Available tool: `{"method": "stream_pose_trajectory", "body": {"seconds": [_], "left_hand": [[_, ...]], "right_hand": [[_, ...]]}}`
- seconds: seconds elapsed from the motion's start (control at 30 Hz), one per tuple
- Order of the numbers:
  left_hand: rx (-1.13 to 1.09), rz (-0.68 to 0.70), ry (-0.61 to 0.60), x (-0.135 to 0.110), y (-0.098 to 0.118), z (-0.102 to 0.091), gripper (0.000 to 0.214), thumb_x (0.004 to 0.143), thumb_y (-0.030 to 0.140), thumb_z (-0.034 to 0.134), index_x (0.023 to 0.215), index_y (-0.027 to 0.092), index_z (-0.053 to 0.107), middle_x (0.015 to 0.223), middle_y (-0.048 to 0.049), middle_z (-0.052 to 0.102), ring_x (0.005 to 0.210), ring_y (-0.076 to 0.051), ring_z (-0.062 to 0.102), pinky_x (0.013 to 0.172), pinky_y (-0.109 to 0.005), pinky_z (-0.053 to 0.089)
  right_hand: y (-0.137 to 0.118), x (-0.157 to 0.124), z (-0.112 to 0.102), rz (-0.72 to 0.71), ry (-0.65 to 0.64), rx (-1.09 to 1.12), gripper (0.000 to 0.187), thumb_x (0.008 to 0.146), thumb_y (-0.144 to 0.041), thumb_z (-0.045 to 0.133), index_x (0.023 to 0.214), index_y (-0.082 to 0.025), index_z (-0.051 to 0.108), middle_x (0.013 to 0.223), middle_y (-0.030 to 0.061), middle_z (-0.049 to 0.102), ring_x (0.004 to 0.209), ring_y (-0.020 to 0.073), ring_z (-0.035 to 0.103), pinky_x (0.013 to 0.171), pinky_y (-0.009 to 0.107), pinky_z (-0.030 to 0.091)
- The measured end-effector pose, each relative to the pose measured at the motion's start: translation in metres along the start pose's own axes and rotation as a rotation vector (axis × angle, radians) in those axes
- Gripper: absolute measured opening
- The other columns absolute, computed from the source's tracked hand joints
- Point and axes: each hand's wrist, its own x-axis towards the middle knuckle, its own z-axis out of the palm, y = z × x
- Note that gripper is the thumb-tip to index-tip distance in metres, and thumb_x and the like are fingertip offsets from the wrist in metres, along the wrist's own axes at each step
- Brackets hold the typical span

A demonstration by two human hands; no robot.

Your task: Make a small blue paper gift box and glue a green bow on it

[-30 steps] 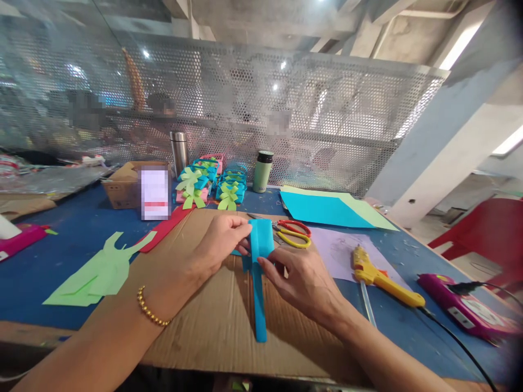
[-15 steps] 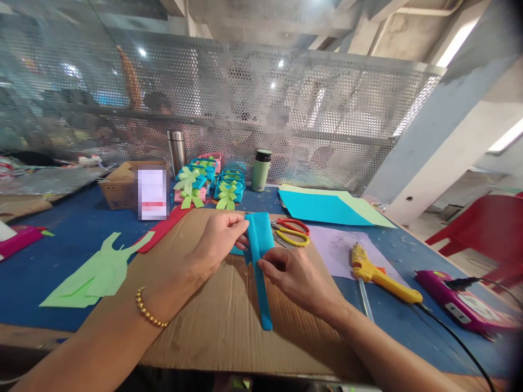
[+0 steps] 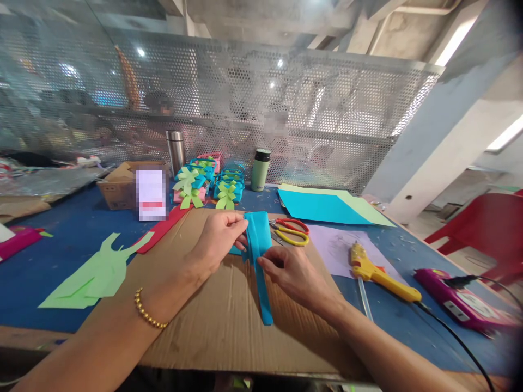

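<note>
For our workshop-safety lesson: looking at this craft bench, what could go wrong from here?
1. The yellow glue gun lies close to the right hand, and its black cable trails towards the table edge; an arm could snag it.
2. The scissors lie just behind the blue folded strip, near the fingertips.
3. The left hand and the right hand only pinch the strip, so the fold might spring open.

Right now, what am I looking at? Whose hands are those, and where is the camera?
There is no machine here. A person wears a camera on the head, so the picture looks down at that person's own two hands. The left hand and the right hand both pinch a folded blue paper strip over a cardboard sheet. On the blue table lie scissors, a yellow glue gun and a green paper cut-out.
</note>
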Motion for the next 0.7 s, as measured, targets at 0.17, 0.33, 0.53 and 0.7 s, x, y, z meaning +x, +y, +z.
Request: {"method": "stream_pose_trajectory", "body": {"seconds": [0.17,0.33,0.53,0.7], "left_hand": [[0.006,0.024,0.051,0.0,0.002,0.0,0.019,0.083,0.025,0.06,0.066,0.015,0.061,0.061,-0.0008,0.063,0.056,-0.013,0.064,0.052,-0.022,0.056],[-0.033,0.042,0.09,0.001,0.002,-0.003,0.018,0.081,0.027,0.062,0.068,0.015,0.062,0.059,-0.0004,0.063,0.053,-0.013,0.063,0.051,-0.023,0.057],[-0.067,0.045,0.131,0.002,0.001,-0.004,0.017,0.08,0.03,0.066,0.073,0.014,0.066,0.059,-0.001,0.064,0.055,-0.015,0.065,0.051,-0.024,0.057],[0.025,0.104,0.135,0.0,0.003,-0.003,0.02,0.082,0.031,0.064,0.072,0.014,0.065,0.06,-0.0015,0.065,0.055,-0.014,0.063,0.051,-0.024,0.058]], "right_hand": [[-0.001,0.001,0.002,0.015,0.017,0.001,0.036,0.092,-0.035,0.058,0.059,-0.021,0.052,0.055,-0.003,0.052,0.052,0.0115,0.041,0.052,0.029,0.025],[-0.003,0.001,-0.004,0.008,0.163,-0.064,0.037,0.084,-0.045,0.074,0.068,-0.023,0.048,0.061,-0.003,0.055,0.057,0.0141,0.047,0.054,0.029,0.03],[0.003,0.007,-0.006,-0.059,0.262,0.198,0.052,0.074,-0.042,0.083,0.112,-0.02,0.055,0.111,0.0098,0.068,0.098,0.0241,0.064,0.081,0.036,0.051],[0.004,0.014,0.0,-0.077,-0.091,0.574,0.033,0.083,-0.035,0.071,0.111,-0.019,0.064,0.104,0.0048,0.073,0.088,0.0205,0.067,0.077,0.033,0.054]]}}
